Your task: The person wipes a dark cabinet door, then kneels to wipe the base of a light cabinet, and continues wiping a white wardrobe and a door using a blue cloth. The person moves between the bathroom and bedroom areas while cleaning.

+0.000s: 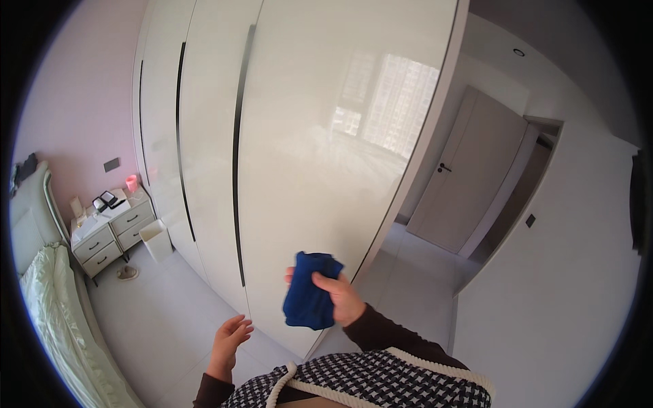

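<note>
A folded dark-blue cloth (pixel 310 296) is gripped in my right hand (pixel 347 300), thumb across its front and fingers behind it. The cloth is held up before the glossy cream wardrobe (pixel 301 153), near the lower part of its nearest door. Lower and to the left, my left hand (pixel 230 340) is raised with nothing in it, its fingers bent and somewhat apart. It is nearest to the foot of the wardrobe and does not touch the cloth. Long dark handle strips (pixel 239 153) run down the wardrobe doors.
At the left stands a bed with a pale green cover (pixel 56 306). Beyond it are a white nightstand (pixel 97 245) with small items on top, a white bin (pixel 157 240) and a shoe (pixel 127 273) on the tiled floor. A grey door (pixel 469 168) stands ajar at the right.
</note>
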A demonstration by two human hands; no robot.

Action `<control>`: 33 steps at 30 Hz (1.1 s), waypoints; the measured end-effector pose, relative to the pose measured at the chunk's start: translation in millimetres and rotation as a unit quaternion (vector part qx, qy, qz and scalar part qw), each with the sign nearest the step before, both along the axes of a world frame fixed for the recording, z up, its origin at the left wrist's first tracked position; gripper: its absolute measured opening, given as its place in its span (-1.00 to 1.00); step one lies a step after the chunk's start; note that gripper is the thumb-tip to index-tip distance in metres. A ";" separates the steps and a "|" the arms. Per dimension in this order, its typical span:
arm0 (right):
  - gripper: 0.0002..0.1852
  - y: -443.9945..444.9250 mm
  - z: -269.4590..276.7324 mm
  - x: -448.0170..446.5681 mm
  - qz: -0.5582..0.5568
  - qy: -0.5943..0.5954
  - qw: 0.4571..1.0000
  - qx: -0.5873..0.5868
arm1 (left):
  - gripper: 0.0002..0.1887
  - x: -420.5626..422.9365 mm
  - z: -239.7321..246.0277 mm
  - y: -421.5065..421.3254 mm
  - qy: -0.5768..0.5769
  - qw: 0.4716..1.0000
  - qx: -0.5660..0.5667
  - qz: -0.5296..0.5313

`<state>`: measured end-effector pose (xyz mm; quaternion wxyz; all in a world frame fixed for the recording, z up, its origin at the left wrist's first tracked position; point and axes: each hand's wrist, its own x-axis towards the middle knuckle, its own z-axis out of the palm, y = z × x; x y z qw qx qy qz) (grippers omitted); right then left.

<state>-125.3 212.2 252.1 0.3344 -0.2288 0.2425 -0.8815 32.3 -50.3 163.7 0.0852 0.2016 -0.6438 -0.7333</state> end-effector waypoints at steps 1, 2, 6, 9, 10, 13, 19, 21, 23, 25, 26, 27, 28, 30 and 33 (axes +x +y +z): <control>-0.48 11.0 8.7 1.2 -0.020 0.023 1.000 0.000 | -0.67 10.3 -7.7 -6.0 -0.002 1.000 0.013 0.027; -0.47 20.6 17.5 3.0 -0.037 0.048 0.998 -0.004 | -0.72 19.0 -15.4 -12.6 -0.016 0.998 0.033 0.056; -0.50 49.4 52.4 14.1 -0.175 0.125 0.976 -0.018 | -0.84 43.4 -45.1 -21.5 -0.027 0.986 0.107 0.125; -0.56 66.2 78.1 8.6 -0.344 0.119 0.931 0.004 | -0.80 45.5 -57.0 -16.0 -0.035 0.986 0.117 0.112; -0.58 71.8 87.7 -0.5 -0.380 0.146 0.913 -0.004 | -0.79 44.1 -58.4 -13.5 -0.022 0.988 0.115 0.101; -0.63 81.2 108.6 -31.0 -0.480 0.099 0.871 -0.017 | -0.79 40.2 -58.3 -5.6 -0.026 0.988 0.117 0.092; -0.55 46.3 142.0 -96.0 -0.599 0.167 0.782 -0.041 | -0.78 36.7 -55.7 4.3 -0.080 0.987 0.119 0.070; -0.44 22.4 138.3 -102.8 -0.605 0.280 0.743 0.061 | -0.78 35.4 -58.2 4.0 -0.098 0.986 0.127 0.053; -0.34 -1.7 120.9 -97.2 -0.637 0.384 0.659 0.108 | -0.77 34.3 -62.1 1.1 -0.114 0.986 0.112 0.041; -0.28 -13.5 94.9 -83.6 -0.685 0.464 0.546 0.137 | -0.77 35.0 -68.1 -2.9 -0.126 0.985 0.110 0.035; -0.26 -15.6 81.8 -77.1 -0.696 0.505 0.477 0.182 | -0.76 36.2 -71.6 -5.2 -0.128 0.985 0.113 0.036; -0.26 -19.9 70.8 -72.4 -0.686 0.536 0.457 0.184 | -0.76 37.6 -75.4 -7.1 -0.130 0.984 0.117 0.036; -0.29 -22.4 59.1 -66.4 -0.688 0.560 0.400 0.229 | -0.76 39.1 -79.1 -9.0 -0.129 0.984 0.119 0.038; -0.24 -27.0 42.8 -60.2 -0.658 0.610 0.371 0.240 | -0.75 41.5 -86.0 -12.1 -0.130 0.983 0.123 0.040; -0.20 -30.9 29.4 -56.9 -0.640 0.643 0.347 0.236 | -0.75 43.7 -94.0 -15.1 -0.141 0.981 0.120 0.053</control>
